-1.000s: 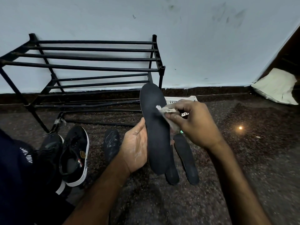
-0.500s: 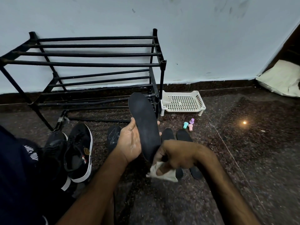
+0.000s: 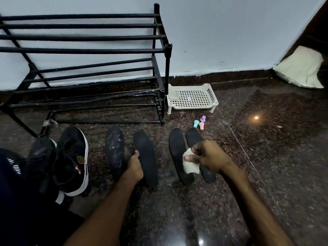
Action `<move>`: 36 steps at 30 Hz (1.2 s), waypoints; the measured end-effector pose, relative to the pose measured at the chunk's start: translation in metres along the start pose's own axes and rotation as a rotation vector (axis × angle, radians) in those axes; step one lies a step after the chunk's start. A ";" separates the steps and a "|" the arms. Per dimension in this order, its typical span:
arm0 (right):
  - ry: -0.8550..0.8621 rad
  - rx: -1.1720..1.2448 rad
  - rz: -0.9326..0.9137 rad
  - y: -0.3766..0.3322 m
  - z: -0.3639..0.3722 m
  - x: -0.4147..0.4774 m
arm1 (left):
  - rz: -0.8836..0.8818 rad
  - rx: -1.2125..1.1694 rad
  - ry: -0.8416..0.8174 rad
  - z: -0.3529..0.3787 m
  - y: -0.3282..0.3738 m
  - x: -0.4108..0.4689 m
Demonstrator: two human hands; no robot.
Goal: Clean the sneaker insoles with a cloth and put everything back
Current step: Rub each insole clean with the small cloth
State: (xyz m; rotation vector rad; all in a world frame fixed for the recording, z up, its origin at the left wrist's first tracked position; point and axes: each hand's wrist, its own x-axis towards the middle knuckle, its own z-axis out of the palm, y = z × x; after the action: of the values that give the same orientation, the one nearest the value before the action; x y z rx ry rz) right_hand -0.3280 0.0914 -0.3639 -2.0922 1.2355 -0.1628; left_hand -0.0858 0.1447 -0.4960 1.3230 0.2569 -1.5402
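Dark speckled granite flooring (image 3: 266,174) beside a pale wall is carrying four flat black foam insoles, two black sneakers with white soles (image 3: 71,162), three small pastel plastic caps (image 3: 199,123), one white perforated plastic tray (image 3: 192,96) and one black metal shoe rack (image 3: 88,68). A person's left hand (image 3: 135,166) is closing its fingers on the second insole from the left (image 3: 146,157), lying on the floor near the rack's front edge, while the right hand (image 3: 207,158) is pinching one small white cloth (image 3: 190,164) above the right-hand pair (image 3: 179,153). Wiping appears midway; the next move likely calls for choosing another insole.
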 end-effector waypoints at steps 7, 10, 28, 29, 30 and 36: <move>0.152 0.045 0.071 0.018 0.018 0.008 | 0.113 0.081 0.026 0.015 -0.006 0.043; 0.156 0.050 0.089 0.021 0.022 0.008 | 0.185 0.185 0.018 0.022 -0.005 0.051; 0.105 0.606 0.345 0.002 0.058 0.014 | 0.319 0.937 -0.763 0.062 0.020 -0.074; 0.101 0.579 0.355 -0.002 0.059 0.014 | 0.372 0.930 -0.719 0.063 0.017 -0.075; 0.098 0.549 0.364 -0.005 0.062 0.014 | 0.433 0.919 -0.669 0.062 0.016 -0.076; -0.003 0.462 0.400 0.003 0.087 0.025 | 0.650 0.920 -0.503 0.053 0.022 -0.075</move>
State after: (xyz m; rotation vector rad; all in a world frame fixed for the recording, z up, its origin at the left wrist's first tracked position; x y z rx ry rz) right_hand -0.2796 0.1136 -0.4370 -1.4268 1.4293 -0.2358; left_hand -0.1111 0.1386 -0.4057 1.4010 -1.2118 -1.3656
